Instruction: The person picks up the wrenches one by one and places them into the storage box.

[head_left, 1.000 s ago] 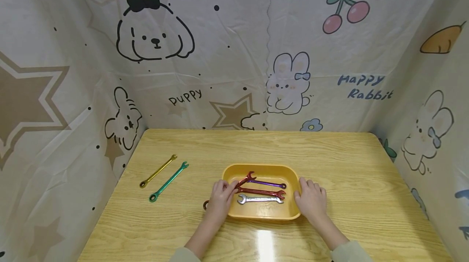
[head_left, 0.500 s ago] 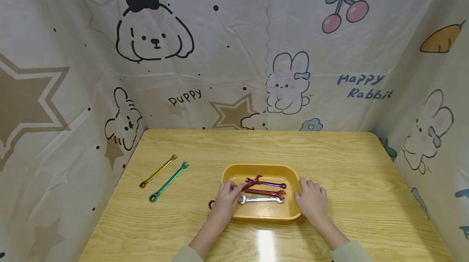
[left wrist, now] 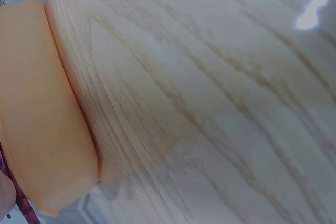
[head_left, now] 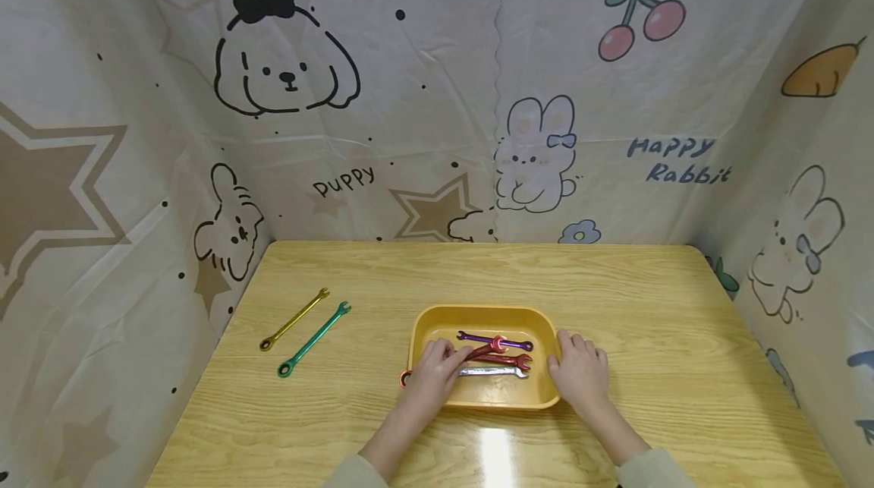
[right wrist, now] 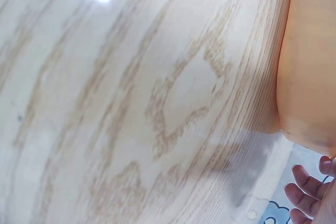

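My left hand (head_left: 433, 374) pinches a red combination wrench (head_left: 482, 350) over the left side of the yellow tray (head_left: 492, 399). Its open end points right into the tray, and its ring end pokes out beyond the left rim. Inside the tray lie a purple wrench (head_left: 515, 344), another red wrench (head_left: 517, 360) and a silver wrench (head_left: 495, 372), the last two partly hidden by the hand and held wrench. At the tray's right rim, my right hand (head_left: 582, 374) holds the edge with thumb and forefinger; the right wrist view shows its other fingers (right wrist: 302, 200) loosely bent.
A gold wrench (head_left: 295, 319) and a green wrench (head_left: 314, 338) lie slanted on the wooden table (head_left: 307, 427), left of the tray. A printed cloth (head_left: 437, 78) hangs behind the table and on both sides.
My left hand has moved right with the red wrench, bringing its open end farther over the tray, above the purple and other red wrenches. The right hand stays at the rim.
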Demonstrator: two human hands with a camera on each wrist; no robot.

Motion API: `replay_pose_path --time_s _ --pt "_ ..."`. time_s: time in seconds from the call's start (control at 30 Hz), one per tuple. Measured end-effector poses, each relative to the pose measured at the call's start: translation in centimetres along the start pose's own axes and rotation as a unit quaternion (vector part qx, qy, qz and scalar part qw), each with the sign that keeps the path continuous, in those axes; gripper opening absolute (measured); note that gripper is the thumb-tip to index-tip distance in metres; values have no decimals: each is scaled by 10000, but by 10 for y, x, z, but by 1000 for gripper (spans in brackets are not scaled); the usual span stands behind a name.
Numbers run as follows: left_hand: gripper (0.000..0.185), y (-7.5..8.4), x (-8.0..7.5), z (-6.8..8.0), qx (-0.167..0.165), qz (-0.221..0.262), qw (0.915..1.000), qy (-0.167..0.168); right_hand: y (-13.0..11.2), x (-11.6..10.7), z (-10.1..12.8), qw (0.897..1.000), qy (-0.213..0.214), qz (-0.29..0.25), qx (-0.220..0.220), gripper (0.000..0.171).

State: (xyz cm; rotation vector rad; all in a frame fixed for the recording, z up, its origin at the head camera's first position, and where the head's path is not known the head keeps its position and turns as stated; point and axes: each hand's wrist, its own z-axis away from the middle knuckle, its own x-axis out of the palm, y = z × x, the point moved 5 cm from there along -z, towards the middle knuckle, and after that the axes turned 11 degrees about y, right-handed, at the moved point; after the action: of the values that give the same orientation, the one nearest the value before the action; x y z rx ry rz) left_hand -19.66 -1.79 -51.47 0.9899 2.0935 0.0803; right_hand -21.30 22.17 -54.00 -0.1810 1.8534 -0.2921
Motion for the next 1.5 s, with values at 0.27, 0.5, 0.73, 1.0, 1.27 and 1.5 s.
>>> replay_pose_path --time_s 0.27,0.5,0.73,1.0,1.27,1.5 --pt "23 6 3 -2 288 -4 9996 -53 0 -1 0 10000 -25 -1 -4 35" --pt "21 10 9 -4 537 -162 9975 -431 0 0 1 10000 -29 -28 23 36" --pt "24 10 16 -3 554 -12 9940 -946 -1 -2 1 10000 -11 -38 11 34" --pt "25 9 21 -5 560 119 9902 -1273 -1 -1 0 10000 -64 -40 15 36" --pt "22 8 26 -7 793 286 9856 -1468 -1 -2 0 10000 -54 -38 -12 37" --pt "22 7 34 -10 873 298 9723 -2150 -1 0 0 10000 -74 -33 31 37"
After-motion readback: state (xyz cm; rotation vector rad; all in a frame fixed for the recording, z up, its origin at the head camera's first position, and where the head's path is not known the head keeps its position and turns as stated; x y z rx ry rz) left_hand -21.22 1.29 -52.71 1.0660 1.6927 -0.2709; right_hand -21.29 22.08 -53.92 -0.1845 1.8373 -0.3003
